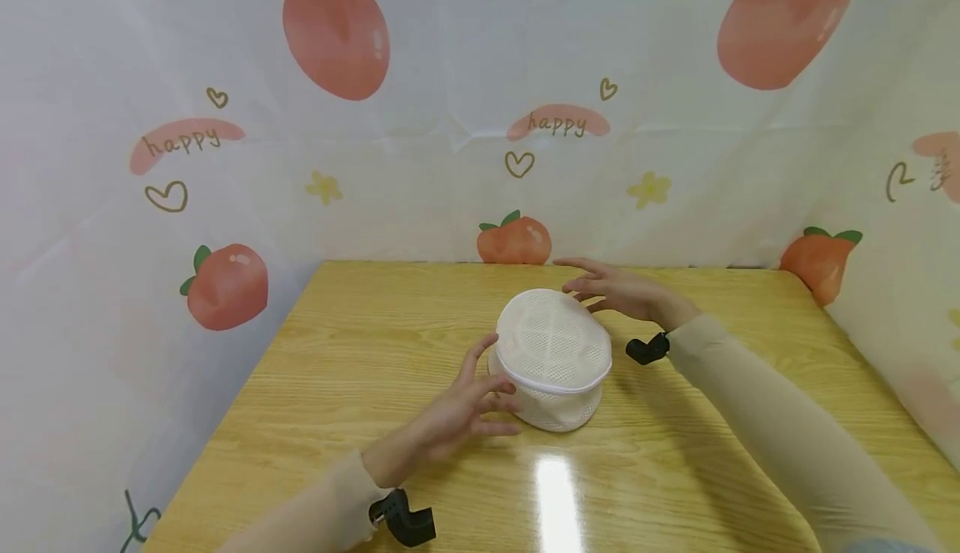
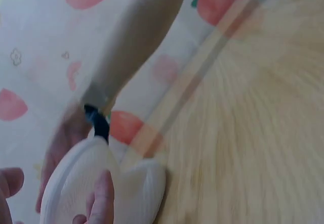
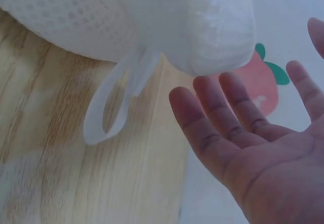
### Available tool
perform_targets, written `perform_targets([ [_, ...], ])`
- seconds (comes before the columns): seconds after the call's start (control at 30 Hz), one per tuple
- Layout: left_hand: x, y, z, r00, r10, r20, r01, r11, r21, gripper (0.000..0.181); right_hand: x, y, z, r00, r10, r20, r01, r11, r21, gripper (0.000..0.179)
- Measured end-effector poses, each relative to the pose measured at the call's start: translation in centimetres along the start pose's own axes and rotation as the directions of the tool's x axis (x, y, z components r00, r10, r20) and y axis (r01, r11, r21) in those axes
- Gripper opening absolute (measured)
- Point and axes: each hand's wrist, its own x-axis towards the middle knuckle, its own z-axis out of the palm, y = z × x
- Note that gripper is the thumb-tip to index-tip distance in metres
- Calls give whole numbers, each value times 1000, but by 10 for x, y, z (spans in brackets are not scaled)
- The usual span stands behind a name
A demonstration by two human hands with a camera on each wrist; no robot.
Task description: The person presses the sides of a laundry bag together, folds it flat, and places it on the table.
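Wood-grain table point(image 1: 360, 311), backed and flanked by a white backdrop point(image 1: 420, 119) printed with peaches, hearts and "happy" labels. Long glare patch point(image 1: 557, 503) on the near part of the tabletop.

Item: one round white mesh laundry bag point(image 1: 553, 344), resting on the table right of its centre line, between the two hands. Top panel faces up and tips toward the wearer; a smooth white rim band point(image 1: 555, 387) runs round its edge. Side wall bulges unevenly below the band, presumably because the mesh is soft. Right wrist view shows a fabric strap loop point(image 3: 93, 125) hanging from the bag, held by nothing.

Left hand point(image 1: 463, 409): at the bag's near-left side, fingers spread and overlapping the wall in the head view. No pinch seen; contact cannot be settled.

Right hand point(image 1: 622, 290): at the far-right edge, palm uncovered. Right wrist view has three fingers side by side, tips at the bag's edge, the other two digits well apart. Nothing gripped; touch or small gap, cannot tell.

Placement, as judged: hands sit diagonally opposite, which would suit steadying a pliable round body from two sides without crushing it. Black wrist mounts, left point(image 1: 411, 521) and right point(image 1: 648, 349), sit over the beige sleeves point(image 1: 780, 436), probably angled so each camera faces its own hand.
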Motion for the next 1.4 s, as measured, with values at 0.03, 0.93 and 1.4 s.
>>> perform_targets([
  [0.03, -2, -1, 5, 1000, 3, -7, -3, 1000, -20, 72, 1, -1, 1, 1000, 0, 3, 0, 1000, -1, 62],
  [0.93, -3, -6, 46, 989, 19, -144, -26, 999, -43, 74, 13, 0, 9, 993, 57, 106, -54, 998, -29, 59],
  [1.4, 7, 12, 13, 972, 57, -229, -29, 992, 125, 65, -15, 11, 5, 998, 17, 60, -12, 996, -88, 54],
])
